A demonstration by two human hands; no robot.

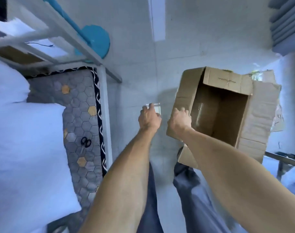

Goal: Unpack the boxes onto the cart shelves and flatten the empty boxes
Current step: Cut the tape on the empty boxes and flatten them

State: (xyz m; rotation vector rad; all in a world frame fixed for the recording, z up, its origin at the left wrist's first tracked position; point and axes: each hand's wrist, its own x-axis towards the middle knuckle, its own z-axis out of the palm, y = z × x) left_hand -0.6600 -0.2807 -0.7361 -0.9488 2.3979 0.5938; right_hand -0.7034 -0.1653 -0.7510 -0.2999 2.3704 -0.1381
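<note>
Right hand (pixel 178 121) fingers curled over empty box (pixel 227 105) rim; left hand (pixel 149 118) beside, fingers half-curled, grip unclear

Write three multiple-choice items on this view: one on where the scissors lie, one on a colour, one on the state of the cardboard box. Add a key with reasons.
1. Where do the black-handled scissors lie?
A. inside the box
B. on the hexagon-patterned mattress
C. on the floor

2. What colour is the round disc by the white metal frame?
A. teal
B. red
C. yellow

3. What is the state of the brown cardboard box?
A. taped shut
B. flattened
C. open, with nothing seen inside

Key:
1. B, since the scissors rest on the hexagon-patterned mattress to the left of the frame post.
2. A, since the disc and its pole are plainly teal.
3. C, since its flaps stand open and only bare cardboard shows within, while the right hand grips its near edge. The left hand reaches toward a small white thing on the floor.
</note>
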